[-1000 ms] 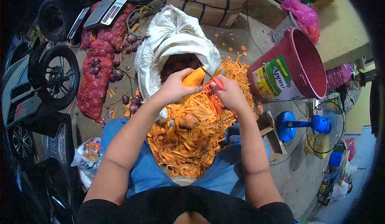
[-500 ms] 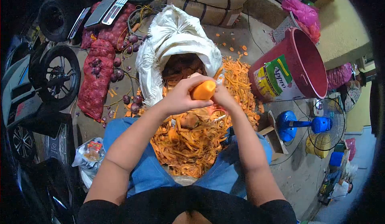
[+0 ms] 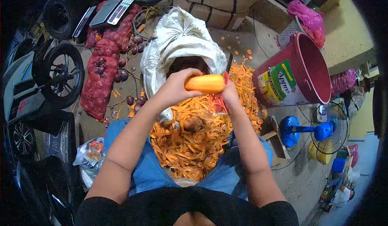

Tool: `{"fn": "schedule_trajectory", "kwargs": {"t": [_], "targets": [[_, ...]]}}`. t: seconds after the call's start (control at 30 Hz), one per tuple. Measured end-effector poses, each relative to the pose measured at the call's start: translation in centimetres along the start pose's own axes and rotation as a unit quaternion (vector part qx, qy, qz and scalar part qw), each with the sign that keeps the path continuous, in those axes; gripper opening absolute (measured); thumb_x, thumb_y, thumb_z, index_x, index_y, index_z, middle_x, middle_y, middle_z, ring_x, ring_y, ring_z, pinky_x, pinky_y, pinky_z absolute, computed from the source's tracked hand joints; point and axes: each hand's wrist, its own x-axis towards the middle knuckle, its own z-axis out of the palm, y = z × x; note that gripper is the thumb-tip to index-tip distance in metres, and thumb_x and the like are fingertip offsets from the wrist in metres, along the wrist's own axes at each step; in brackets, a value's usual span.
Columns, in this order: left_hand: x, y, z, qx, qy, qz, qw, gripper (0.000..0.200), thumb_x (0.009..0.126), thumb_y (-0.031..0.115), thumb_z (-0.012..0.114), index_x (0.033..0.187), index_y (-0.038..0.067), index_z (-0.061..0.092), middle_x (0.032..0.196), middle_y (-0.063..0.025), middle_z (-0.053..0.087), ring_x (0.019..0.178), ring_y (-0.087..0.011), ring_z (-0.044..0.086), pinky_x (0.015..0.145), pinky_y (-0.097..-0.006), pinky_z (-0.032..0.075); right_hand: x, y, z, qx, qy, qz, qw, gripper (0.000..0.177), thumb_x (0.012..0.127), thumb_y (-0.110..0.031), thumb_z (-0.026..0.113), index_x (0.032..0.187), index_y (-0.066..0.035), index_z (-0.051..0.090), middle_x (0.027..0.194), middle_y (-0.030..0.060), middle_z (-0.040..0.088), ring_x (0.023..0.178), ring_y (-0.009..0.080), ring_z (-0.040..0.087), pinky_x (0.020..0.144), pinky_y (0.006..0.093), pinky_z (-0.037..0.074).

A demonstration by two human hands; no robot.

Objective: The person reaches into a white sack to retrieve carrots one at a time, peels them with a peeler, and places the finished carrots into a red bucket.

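A peeled carrot (image 3: 205, 83) lies sideways in my left hand (image 3: 180, 86), whose fingers and thumb wrap its left end. My right hand (image 3: 229, 94) is closed at the carrot's right end, around a knife whose dark narrow blade (image 3: 229, 62) points up and away. Below the carrot, beside my right hand, shows a red tool like a peeler (image 3: 217, 102) with a shiny lower edge; its grip is partly hidden. Under both hands spreads a heap of orange peelings (image 3: 190, 153), with a brownish round lump (image 3: 193, 123) in it.
A white woven sack (image 3: 182, 36) gapes open beyond the hands. At right stand a maroon bucket (image 3: 299, 70) and a blue fan (image 3: 307, 129). Red net bags of onions (image 3: 99, 80), a scale (image 3: 113, 11) and a motorbike wheel (image 3: 62, 74) are at left. Carrot slices (image 3: 249, 57) dot the floor.
The carrot has turned from pointing toward me to lying crosswise, its end now to the right. My right hand has shifted slightly, and the dark blade and red tool show more plainly.
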Motion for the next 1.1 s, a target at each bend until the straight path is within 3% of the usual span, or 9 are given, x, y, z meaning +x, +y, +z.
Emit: {"fn": "schedule_trajectory", "kwargs": {"t": [0.07, 0.1, 0.17, 0.27, 0.4, 0.63, 0.9, 1.03, 1.1], "targets": [[0.1, -0.5, 0.7, 0.075, -0.027, 0.009, 0.997, 0.048, 0.055, 0.009, 0.065, 0.098, 0.001, 0.045, 0.088, -0.0145, 0.053, 0.082, -0.0232, 0.052, 0.071, -0.0287, 0.041, -0.5, -0.8, 0.2, -0.178, 0.034, -0.009, 0.983, 0.015, 0.079, -0.012, 0.045, 0.084, 0.000, 0.052, 0.074, 0.0043, 0.056, 0.066, 0.0105, 0.053, 0.057, 0.0244, 0.043], [-0.1, -0.2, 1.0, 0.090, -0.041, -0.017, 0.995, 0.048, 0.055, 0.009, 0.063, 0.097, 0.003, 0.044, 0.084, -0.0159, 0.054, 0.080, -0.0270, 0.053, 0.070, -0.0303, 0.041, 0.8, 1.5, -0.7, -0.150, -0.011, -0.119, 0.981, 0.015, 0.076, -0.012, 0.047, 0.084, -0.001, 0.052, 0.072, 0.0083, 0.057, 0.064, 0.0173, 0.055, 0.058, 0.0282, 0.042], [0.0, 0.2, 1.4, 0.116, -0.071, -0.074, 0.988, 0.046, 0.054, 0.009, 0.062, 0.096, 0.003, 0.043, 0.080, -0.0170, 0.054, 0.078, -0.0300, 0.053, 0.068, -0.0317, 0.042, 0.2, 1.6, -0.9, -0.333, 0.033, -0.210, 0.919, 0.016, 0.071, -0.012, 0.050, 0.083, -0.002, 0.051, 0.071, 0.0156, 0.056, 0.065, 0.0280, 0.054, 0.058, 0.0335, 0.041], [0.5, 0.6, 1.4, 0.097, -0.039, -0.080, 0.991, 0.045, 0.053, 0.009, 0.061, 0.094, 0.003, 0.043, 0.079, -0.0168, 0.054, 0.076, -0.0313, 0.053, 0.065, -0.0332, 0.042, -2.6, -2.4, 0.1, -0.444, 0.014, -0.183, 0.877, 0.018, 0.067, -0.013, 0.052, 0.080, -0.002, 0.050, 0.070, 0.0204, 0.052, 0.070, 0.0352, 0.050, 0.060, 0.0377, 0.040], [0.9, 0.3, 1.9, 0.099, 0.050, -0.059, 0.992, 0.046, 0.052, 0.009, 0.063, 0.093, 0.003, 0.043, 0.079, -0.0166, 0.054, 0.077, -0.0324, 0.052, 0.065, -0.0340, 0.043, -3.8, -3.5, 0.1, -0.513, -0.008, -0.168, 0.842, 0.016, 0.068, -0.016, 0.051, 0.075, -0.001, 0.048, 0.066, 0.0200, 0.052, 0.067, 0.0359, 0.050, 0.059, 0.0407, 0.039], [1.1, 0.8, 2.7, 0.138, 0.075, -0.055, 0.986, 0.047, 0.051, 0.007, 0.065, 0.093, 0.003, 0.043, 0.080, -0.0167, 0.054, 0.078, -0.0310, 0.052, 0.065, -0.0336, 0.043, -4.1, -2.6, -0.4, -0.507, -0.017, -0.175, 0.844, 0.014, 0.066, -0.012, 0.050, 0.074, 0.000, 0.048, 0.064, 0.0215, 0.051, 0.067, 0.0365, 0.050, 0.060, 0.0421, 0.039], [1.0, 0.0, 2.7, 0.136, 0.087, 0.082, 0.983, 0.046, 0.053, 0.008, 0.062, 0.095, 0.004, 0.045, 0.082, -0.0155, 0.053, 0.077, -0.0290, 0.052, 0.066, -0.0332, 0.043, -3.7, -1.5, -1.0, -0.522, 0.010, -0.213, 0.826, 0.011, 0.063, -0.010, 0.050, 0.070, -0.001, 0.047, 0.063, 0.0208, 0.051, 0.064, 0.0372, 0.049, 0.058, 0.0431, 0.038], [0.6, -0.2, 2.7, 0.138, 0.086, 0.060, 0.985, 0.047, 0.052, 0.009, 0.062, 0.096, 0.003, 0.045, 0.081, -0.0156, 0.053, 0.076, -0.0287, 0.052, 0.066, -0.0318, 0.043, -3.5, -1.1, -1.0, -0.512, 0.028, -0.215, 0.831, 0.010, 0.063, -0.009, 0.050, 0.069, -0.001, 0.047, 0.063, 0.0205, 0.051, 0.063, 0.0370, 0.049, 0.056, 0.0424, 0.038], [0.4, 0.4, 2.2, 0.014, -0.013, -0.002, 1.000, 0.048, 0.051, 0.010, 0.063, 0.095, 0.002, 0.046, 0.081, -0.0150, 0.054, 0.075, -0.0283, 0.053, 0.066, -0.0302, 0.042, -2.9, -0.8, -1.5, -0.491, 0.029, -0.229, 0.840, 0.010, 0.063, -0.009, 0.050, 0.068, -0.001, 0.046, 0.062, 0.0203, 0.051, 0.063, 0.0368, 0.049, 0.055, 0.0420, 0.038]]}}
